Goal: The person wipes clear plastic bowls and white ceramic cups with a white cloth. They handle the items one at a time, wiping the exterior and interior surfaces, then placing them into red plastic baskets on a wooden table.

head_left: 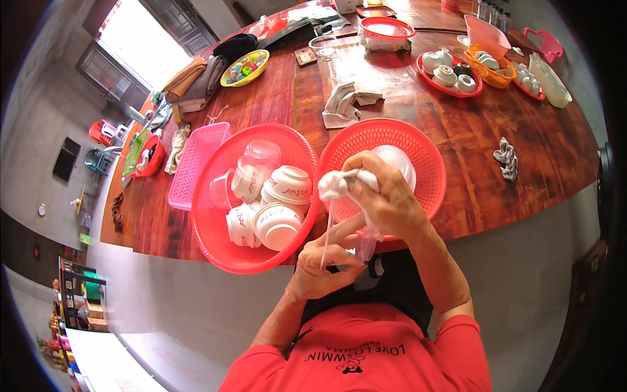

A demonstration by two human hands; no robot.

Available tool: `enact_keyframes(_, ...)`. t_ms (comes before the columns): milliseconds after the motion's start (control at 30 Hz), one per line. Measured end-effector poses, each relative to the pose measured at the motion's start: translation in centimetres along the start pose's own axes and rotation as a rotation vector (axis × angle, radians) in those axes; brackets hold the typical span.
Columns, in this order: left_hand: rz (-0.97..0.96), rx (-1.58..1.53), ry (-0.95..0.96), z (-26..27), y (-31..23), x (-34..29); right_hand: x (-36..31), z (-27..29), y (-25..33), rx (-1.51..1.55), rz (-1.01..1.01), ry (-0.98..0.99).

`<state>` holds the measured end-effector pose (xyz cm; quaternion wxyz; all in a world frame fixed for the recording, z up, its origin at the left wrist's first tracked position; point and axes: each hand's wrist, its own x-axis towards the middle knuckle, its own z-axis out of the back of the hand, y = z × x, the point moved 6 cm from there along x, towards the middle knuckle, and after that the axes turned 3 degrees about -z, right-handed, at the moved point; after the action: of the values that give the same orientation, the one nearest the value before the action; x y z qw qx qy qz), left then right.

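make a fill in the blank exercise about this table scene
1. A crumpled white cloth is in the person's ____ hand.
2. The round red plastic basket holding patterned white bowls stands to the ____ of the other round red plastic basket.
3. The rectangular plastic basket beside it is coloured ____.

Answers: right; left; pink

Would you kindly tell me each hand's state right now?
Left hand: closed on a clear plastic item, exact shape unclear.
Right hand: closed on a white cloth.
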<state>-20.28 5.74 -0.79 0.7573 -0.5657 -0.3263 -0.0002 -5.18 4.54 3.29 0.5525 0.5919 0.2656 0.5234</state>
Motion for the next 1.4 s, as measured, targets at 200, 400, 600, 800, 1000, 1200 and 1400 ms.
enact_keyframes(200, 0.144, -0.081, -0.153, 0.3, 2.3, -1.1, -1.6, -1.6, 0.8, -0.060, 0.372, -0.160)
enact_keyframes(400, 0.358, -0.598, -0.368, 0.9, 2.6, -0.5, -7.0, -5.9, 3.6, -0.491, 0.720, -0.058)
enact_keyframes(600, 0.187, -0.246, -0.211, 0.9, 2.1, -1.4, -4.0, -2.0, 2.8, -0.170, 0.557, -0.319)
enact_keyframes(800, 0.103, -0.560, -0.254, 0.3, 1.5, -1.6, -1.9, -1.0, -3.2, 0.509, -0.268, -0.105)
enact_keyframes(1000, 0.234, -0.567, -0.200, 1.4, 2.5, -2.6, -3.5, -2.4, 4.2, -0.163, 0.601, 0.097)
enact_keyframes(1200, -0.062, -0.875, 0.067, 0.9, 1.4, -0.8, -1.7, -1.4, 2.4, 0.196, 0.339, 0.292)
enact_keyframes(1400, -0.094, -1.353, -0.058, 1.7, 3.3, -1.6, -2.6, -1.0, -0.1, 0.163, 0.320, 0.005)
